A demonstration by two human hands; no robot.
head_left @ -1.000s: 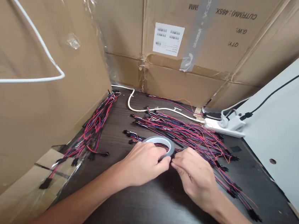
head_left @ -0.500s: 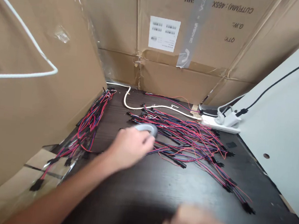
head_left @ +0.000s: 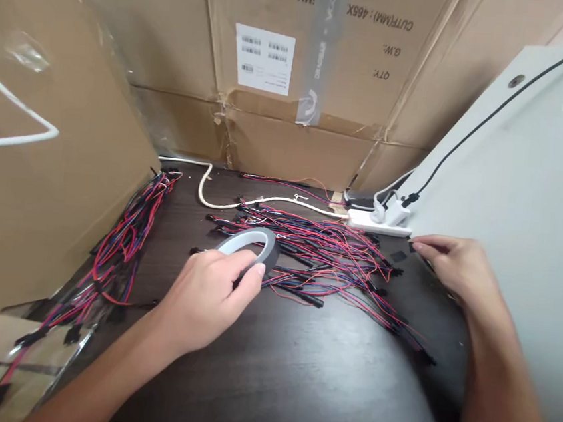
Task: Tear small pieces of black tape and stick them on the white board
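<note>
My left hand (head_left: 213,291) grips a roll of black tape (head_left: 270,253) with a pale inner ring, thumb and fingers closed on its near side. The roll is held above the near left end of a spread of red, blue and black wires (head_left: 309,234) with black connectors. At the right, my right hand (head_left: 457,266) pinches a small black piece of tape (head_left: 412,247) between thumb and fingertips, close to the white panel. Just left of those fingertips, another short black tape piece (head_left: 398,256) lies flat on the dark table (head_left: 296,360).
A white power strip (head_left: 378,223) with plugs stands at the back right, its white cable (head_left: 272,201) running left. A second wire bundle (head_left: 128,235) lies along the left cardboard (head_left: 67,148). A large carton (head_left: 293,145) closes off the back; a white panel (head_left: 531,177) bounds the right.
My right hand has moved from the blurred lower middle to the right side beside the power strip. My left hand still holds the tape roll, now nearer. The view has shifted to the right.
</note>
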